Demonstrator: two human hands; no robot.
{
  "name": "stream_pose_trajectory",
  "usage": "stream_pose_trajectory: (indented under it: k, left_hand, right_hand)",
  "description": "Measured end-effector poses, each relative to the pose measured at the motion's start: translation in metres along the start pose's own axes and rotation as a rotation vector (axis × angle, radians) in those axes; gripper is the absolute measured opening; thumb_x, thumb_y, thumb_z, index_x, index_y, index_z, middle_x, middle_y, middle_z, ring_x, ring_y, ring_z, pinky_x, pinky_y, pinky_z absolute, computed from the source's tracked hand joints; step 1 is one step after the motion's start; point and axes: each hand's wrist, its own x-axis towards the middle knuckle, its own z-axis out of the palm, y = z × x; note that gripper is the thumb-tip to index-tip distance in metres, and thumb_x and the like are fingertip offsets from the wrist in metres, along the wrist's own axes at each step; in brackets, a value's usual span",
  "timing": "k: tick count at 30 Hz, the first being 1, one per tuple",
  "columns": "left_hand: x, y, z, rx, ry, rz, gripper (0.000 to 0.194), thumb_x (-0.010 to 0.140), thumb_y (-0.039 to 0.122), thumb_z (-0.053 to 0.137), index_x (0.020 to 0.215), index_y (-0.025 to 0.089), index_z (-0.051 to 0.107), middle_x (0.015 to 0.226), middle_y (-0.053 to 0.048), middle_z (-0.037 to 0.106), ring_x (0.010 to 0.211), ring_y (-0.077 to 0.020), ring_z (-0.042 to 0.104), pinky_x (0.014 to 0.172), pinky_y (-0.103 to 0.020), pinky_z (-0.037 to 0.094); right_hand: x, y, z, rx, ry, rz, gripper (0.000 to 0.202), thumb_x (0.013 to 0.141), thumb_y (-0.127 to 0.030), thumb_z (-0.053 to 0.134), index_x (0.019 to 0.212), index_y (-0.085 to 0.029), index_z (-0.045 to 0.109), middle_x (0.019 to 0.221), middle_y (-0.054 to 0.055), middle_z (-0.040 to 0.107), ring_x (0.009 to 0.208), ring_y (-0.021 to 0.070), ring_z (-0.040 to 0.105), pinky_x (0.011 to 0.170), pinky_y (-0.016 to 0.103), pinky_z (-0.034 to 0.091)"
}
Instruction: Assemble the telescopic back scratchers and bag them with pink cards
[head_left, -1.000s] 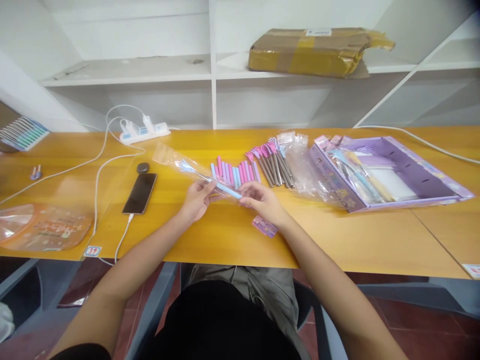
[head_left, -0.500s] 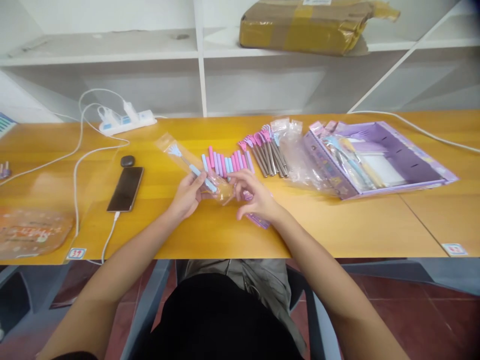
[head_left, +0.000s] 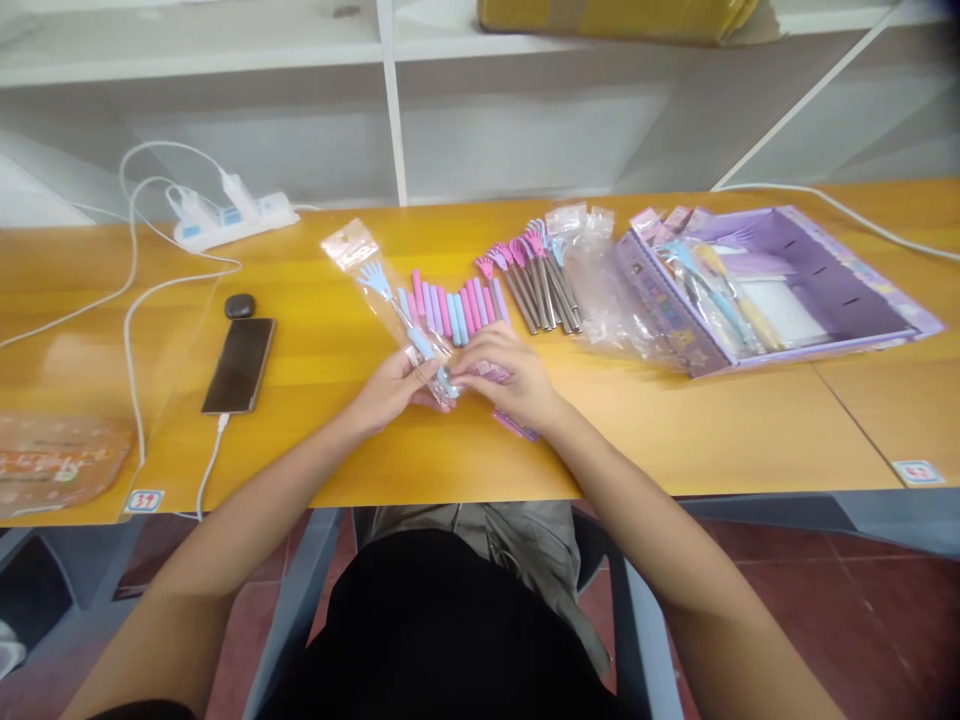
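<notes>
One phone (head_left: 238,366) lies on the desk (head_left: 300,455) at left. My left hand (head_left: 394,390) pinches a bagged blue scratcher (head_left: 420,343), slanted over the desk, head end away from me. Coloured tubes (head_left: 455,318) lie in a row behind. My right hand (head_left: 526,375) pinches its near end. Further right: metal-stemmed scratchers (head_left: 541,295), clear bags (head_left: 604,290), purple box (head_left: 889,325).

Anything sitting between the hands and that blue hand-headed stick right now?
Yes, the clear bag: it surrounds the blue stick, so the left hand grips through film. The right hand is at its lower end. Nothing else visible intervenes.
</notes>
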Motion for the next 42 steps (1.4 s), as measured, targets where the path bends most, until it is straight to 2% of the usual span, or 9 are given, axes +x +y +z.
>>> stream_pose_trajectory:
  k: [4, 7, 12, 17, 22, 32, 38, 40, 42]
  left_hand:
    - [0.000, -0.003, 0.003, 0.049, -0.075, 0.013, 0.060, 0.089, 0.059, 0.088, 0.125, 0.018, 0.064, 0.102, -0.006, 0.075, 0.084, -0.0211, 0.078, 0.077, -0.037, 0.068]
    - [0.001, -0.002, 0.002, 0.157, -0.048, 0.056, 0.058, 0.084, 0.046, 0.094, 0.125, 0.018, 0.065, 0.093, -0.002, 0.072, 0.076, -0.0159, 0.070, 0.073, -0.031, 0.061]
    - [0.004, -0.003, -0.004, 0.205, -0.009, 0.113, 0.046, 0.088, 0.048, 0.091, 0.114, 0.017, 0.068, 0.088, -0.002, 0.072, 0.073, -0.0154, 0.067, 0.072, -0.031, 0.058]
    - [0.003, -0.006, -0.007, 0.137, -0.027, 0.066, 0.046, 0.095, 0.058, 0.082, 0.110, 0.017, 0.067, 0.087, -0.004, 0.073, 0.075, -0.0167, 0.071, 0.071, -0.032, 0.061]
    - [0.001, -0.001, -0.005, 0.185, -0.088, 0.060, 0.046, 0.095, 0.056, 0.083, 0.109, 0.016, 0.066, 0.082, -0.003, 0.073, 0.071, -0.0155, 0.071, 0.068, -0.031, 0.061]
    - [0.005, 0.002, -0.002, 0.138, -0.061, 0.109, 0.053, 0.092, 0.056, 0.086, 0.119, 0.017, 0.065, 0.079, -0.002, 0.073, 0.067, -0.0161, 0.071, 0.065, -0.029, 0.059]
    - [0.004, 0.002, -0.006, 0.080, -0.083, 0.102, 0.049, 0.094, 0.052, 0.084, 0.125, 0.018, 0.068, 0.082, -0.002, 0.073, 0.066, -0.0164, 0.070, 0.064, -0.030, 0.059]
    - [0.002, 0.004, -0.007, 0.096, -0.118, 0.058, 0.043, 0.094, 0.050, 0.085, 0.118, 0.017, 0.069, 0.083, -0.003, 0.074, 0.065, -0.0159, 0.069, 0.064, -0.029, 0.059]
    - [-0.001, 0.006, -0.009, 0.148, -0.208, -0.032, 0.041, 0.093, 0.048, 0.085, 0.114, 0.017, 0.071, 0.087, -0.005, 0.075, 0.064, -0.0152, 0.068, 0.063, -0.029, 0.058]
  right_hand:
    - [-0.002, 0.001, 0.004, -0.005, 0.009, 0.102, 0.017, 0.099, -0.041, 0.083, 0.109, -0.029, 0.078, 0.097, 0.003, 0.079, 0.101, 0.0263, 0.067, 0.095, 0.045, 0.054]
    - [-0.002, 0.000, 0.005, 0.019, 0.014, 0.125, 0.018, 0.100, -0.041, 0.082, 0.112, -0.028, 0.076, 0.094, 0.003, 0.078, 0.100, 0.0256, 0.068, 0.093, 0.043, 0.055]
    - [-0.001, 0.000, 0.005, 0.103, 0.053, 0.261, 0.038, 0.097, -0.055, 0.082, 0.119, -0.025, 0.072, 0.105, 0.005, 0.069, 0.079, 0.0178, 0.064, 0.076, 0.035, 0.054]
    - [0.000, -0.002, 0.001, 0.183, -0.172, 0.405, 0.051, 0.103, -0.068, 0.067, 0.084, -0.021, 0.066, 0.073, -0.001, 0.060, 0.067, 0.0154, 0.054, 0.063, 0.030, 0.042]
    - [0.002, -0.004, 0.001, 0.313, -0.228, 0.499, 0.058, 0.102, -0.073, 0.065, 0.076, -0.021, 0.061, 0.062, -0.003, 0.057, 0.058, 0.0127, 0.052, 0.057, 0.028, 0.039]
    - [0.004, -0.005, 0.000, 0.376, -0.217, 0.516, 0.059, 0.102, -0.073, 0.064, 0.074, -0.021, 0.061, 0.062, -0.004, 0.056, 0.057, 0.0108, 0.050, 0.055, 0.027, 0.038]
    - [0.005, -0.004, -0.005, 0.492, -0.309, 0.535, 0.055, 0.105, -0.069, 0.063, 0.077, -0.021, 0.062, 0.065, -0.004, 0.058, 0.057, 0.0096, 0.052, 0.054, 0.025, 0.042]
    - [0.005, -0.002, -0.008, 0.493, -0.315, 0.521, 0.054, 0.106, -0.067, 0.063, 0.078, -0.020, 0.062, 0.068, -0.003, 0.060, 0.059, 0.0093, 0.054, 0.056, 0.025, 0.044]
    - [0.004, 0.001, -0.009, 0.507, -0.232, 0.538, 0.050, 0.106, -0.066, 0.064, 0.087, -0.020, 0.064, 0.077, -0.002, 0.065, 0.062, 0.0089, 0.057, 0.056, 0.024, 0.046]
